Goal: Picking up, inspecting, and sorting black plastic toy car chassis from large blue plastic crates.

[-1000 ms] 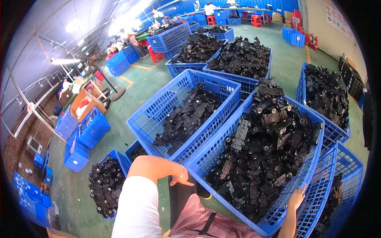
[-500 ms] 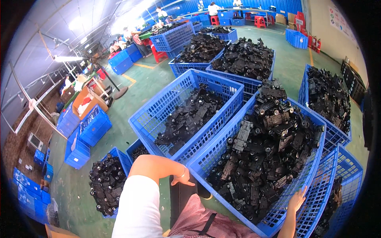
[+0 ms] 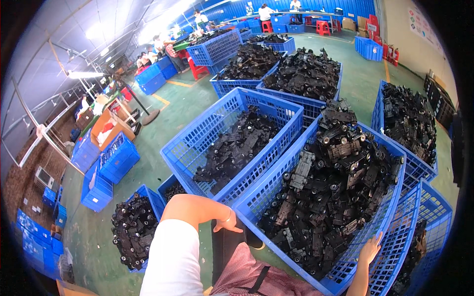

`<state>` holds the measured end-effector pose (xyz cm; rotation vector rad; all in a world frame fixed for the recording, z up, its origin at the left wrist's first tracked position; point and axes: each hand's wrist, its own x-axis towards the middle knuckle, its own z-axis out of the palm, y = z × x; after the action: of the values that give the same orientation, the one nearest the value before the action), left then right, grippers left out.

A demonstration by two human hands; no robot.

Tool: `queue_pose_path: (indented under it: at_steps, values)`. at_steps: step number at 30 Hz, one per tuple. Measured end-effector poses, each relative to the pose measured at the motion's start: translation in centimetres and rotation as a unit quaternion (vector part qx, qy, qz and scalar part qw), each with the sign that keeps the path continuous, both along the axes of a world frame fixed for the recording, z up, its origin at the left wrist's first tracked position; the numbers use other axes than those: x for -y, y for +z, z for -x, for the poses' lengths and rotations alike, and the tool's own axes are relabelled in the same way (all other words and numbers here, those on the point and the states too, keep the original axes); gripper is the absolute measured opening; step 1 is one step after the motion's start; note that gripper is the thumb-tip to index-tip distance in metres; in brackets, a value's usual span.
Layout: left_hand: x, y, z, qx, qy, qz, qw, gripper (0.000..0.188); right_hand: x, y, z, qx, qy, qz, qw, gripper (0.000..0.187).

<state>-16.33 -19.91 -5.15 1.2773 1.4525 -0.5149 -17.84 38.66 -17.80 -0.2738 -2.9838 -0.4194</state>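
My right hand rests on the near right rim of a large blue plastic crate, its fingers over the edge. That crate is heaped with black toy-car chassis, many with small wheels and silvery hubs. On my dark trouser leg, beside the crate's left corner, lies my left hand, thumb and fingers apart and holding nothing. A second blue crate stands just beyond, partly filled with the same black chassis.
More crates of chassis stand at the back, on the right and at the lower left. A blue lattice crate is at my right. Blue bins, a stand base and red stools stand farther off, near people at tables.
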Motion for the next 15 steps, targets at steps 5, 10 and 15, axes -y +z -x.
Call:
queue_pose_path:
  at_steps: [5, 10, 15]
  values:
    - [-0.1, 0.3, -0.7, -0.004, -0.004, 0.014, 1.0, 0.12, 0.1, 0.0, -0.1, 0.015, -0.007, 0.02, 1.0, 0.018]
    - [-0.2, 0.4, -1.0, -0.005, 0.0, 0.028, 1.0, 0.12, 0.3, 0.0, -0.6, 0.029, -0.018, 0.028, 0.999, 0.018]
    - [0.7, -0.5, 0.2, 0.008, 0.037, 0.013, 0.999, 0.119, 0.1, 0.0, -0.2, 0.039, 0.001, -0.022, 0.999, 0.023]
